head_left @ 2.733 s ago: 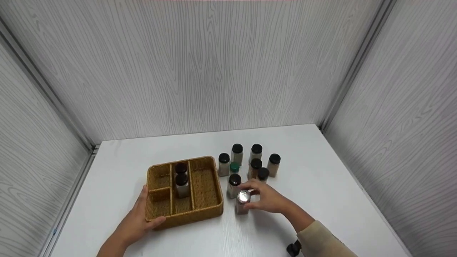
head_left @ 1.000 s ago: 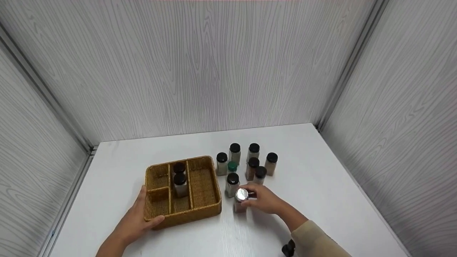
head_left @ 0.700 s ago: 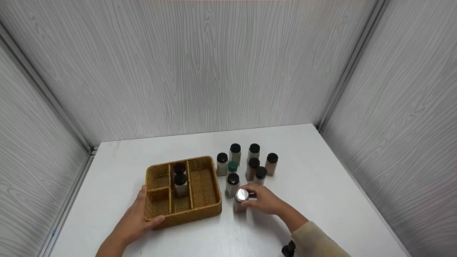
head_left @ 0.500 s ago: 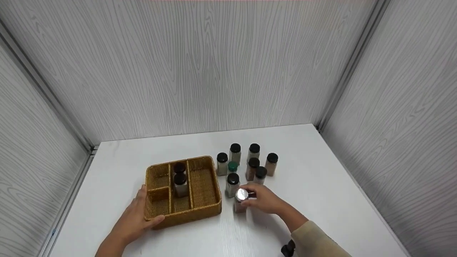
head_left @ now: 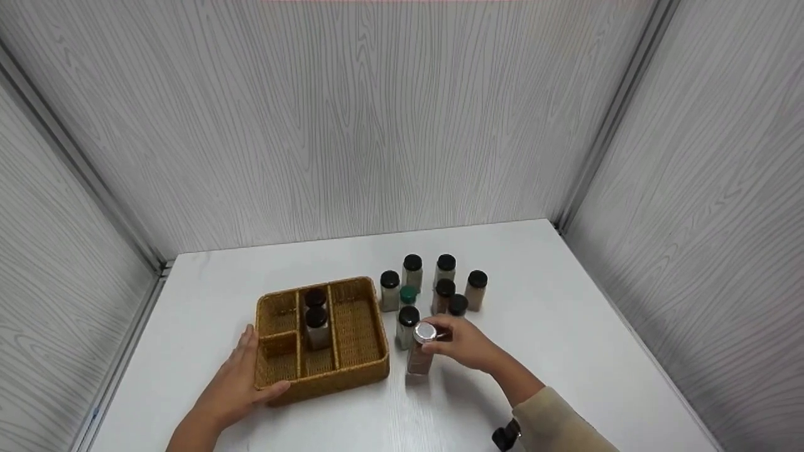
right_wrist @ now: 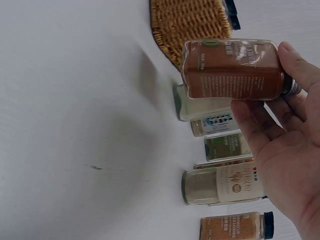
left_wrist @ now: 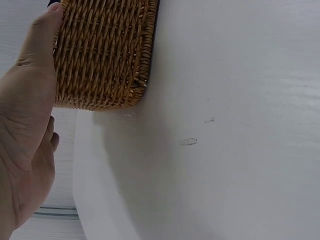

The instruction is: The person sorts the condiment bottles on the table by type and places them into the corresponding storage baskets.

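Observation:
My right hand (head_left: pixel 463 342) pinches a spice jar (head_left: pixel 419 355) with a silver cap near its top. In the right wrist view this glass jar (right_wrist: pixel 232 70) shows reddish-brown powder and a printed label, and thumb and fingers grip it at the cap end. It appears just off the table, right of a woven basket (head_left: pixel 339 378). At the basket's front left corner, my left hand (head_left: pixel 231 383) rests with fingers along the left wall and thumb on the front wall. Two dark-capped jars (head_left: pixel 318 333) stand in the middle compartment.
Several black-capped spice jars (head_left: pixel 475 292) and a green-capped one (head_left: pixel 408 295) stand upright behind the right hand. One black-capped jar (head_left: pixel 407 329) stands close beside the held jar. A small black object (head_left: pixel 502 437) is by the right sleeve. Walls enclose the white table (head_left: pixel 565 351).
My right hand, earlier around the silver-capped jar on the table, has raised it slightly, and more of its body shows. The left hand and basket hold their place.

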Action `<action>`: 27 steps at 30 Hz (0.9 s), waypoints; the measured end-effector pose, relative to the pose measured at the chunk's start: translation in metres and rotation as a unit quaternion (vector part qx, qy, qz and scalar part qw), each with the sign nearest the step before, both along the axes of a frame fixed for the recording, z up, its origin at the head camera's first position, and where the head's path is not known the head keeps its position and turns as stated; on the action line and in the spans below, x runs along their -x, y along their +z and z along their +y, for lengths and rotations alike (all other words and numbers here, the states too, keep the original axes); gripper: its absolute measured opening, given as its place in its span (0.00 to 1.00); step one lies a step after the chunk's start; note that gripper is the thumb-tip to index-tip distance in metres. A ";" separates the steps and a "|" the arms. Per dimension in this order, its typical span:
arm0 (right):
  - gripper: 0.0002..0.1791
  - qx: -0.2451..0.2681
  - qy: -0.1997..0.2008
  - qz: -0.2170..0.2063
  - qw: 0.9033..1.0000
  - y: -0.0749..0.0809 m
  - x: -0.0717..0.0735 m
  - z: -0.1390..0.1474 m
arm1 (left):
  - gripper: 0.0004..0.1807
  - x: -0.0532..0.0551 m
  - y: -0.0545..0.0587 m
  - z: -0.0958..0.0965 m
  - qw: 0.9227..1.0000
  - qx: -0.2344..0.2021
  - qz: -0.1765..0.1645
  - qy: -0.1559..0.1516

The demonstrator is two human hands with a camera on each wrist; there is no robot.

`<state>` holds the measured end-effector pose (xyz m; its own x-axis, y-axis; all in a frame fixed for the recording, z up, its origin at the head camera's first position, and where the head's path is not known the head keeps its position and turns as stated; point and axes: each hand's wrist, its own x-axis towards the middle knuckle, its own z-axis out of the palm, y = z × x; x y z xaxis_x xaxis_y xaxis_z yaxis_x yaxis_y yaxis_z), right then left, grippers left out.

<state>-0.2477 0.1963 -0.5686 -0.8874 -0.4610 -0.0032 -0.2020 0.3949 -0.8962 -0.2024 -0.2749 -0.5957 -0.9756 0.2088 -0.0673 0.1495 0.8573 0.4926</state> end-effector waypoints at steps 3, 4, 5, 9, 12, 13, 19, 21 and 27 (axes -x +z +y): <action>0.24 0.011 -0.003 0.000 1.000 0.007 0.000 -0.002 | 0.77 0.002 0.001 0.001 1.000 -0.001 -0.005 0.004; 0.24 0.014 -0.003 0.002 1.000 0.009 0.000 -0.003 | 0.78 0.002 0.001 0.002 1.000 -0.002 -0.008 0.006; 0.24 0.018 -0.004 0.003 1.000 0.010 0.000 -0.004 | 0.78 0.002 0.000 0.002 1.000 -0.004 -0.011 0.008; 0.24 0.025 0.000 0.006 1.000 0.016 -0.001 -0.008 | 0.79 0.004 -0.002 0.003 1.000 -0.006 -0.006 0.015; 0.24 0.027 0.004 0.009 1.000 0.019 0.000 -0.011 | 0.78 0.005 -0.003 0.004 1.000 -0.005 0.007 0.016; 0.24 0.027 0.004 0.011 1.000 0.020 0.000 -0.012 | 0.78 0.005 -0.003 0.004 1.000 -0.004 0.008 0.017; 0.24 0.023 0.002 0.018 1.000 0.027 0.002 -0.018 | 0.76 0.005 -0.005 0.006 1.000 -0.004 0.015 0.018; 0.24 0.025 0.000 0.016 1.000 0.029 0.001 -0.020 | 0.76 0.004 -0.006 0.006 1.000 -0.002 0.020 0.018; 0.24 0.040 0.004 0.006 0.999 0.038 0.002 -0.033 | 0.75 0.003 -0.008 0.005 0.999 -0.014 0.020 0.021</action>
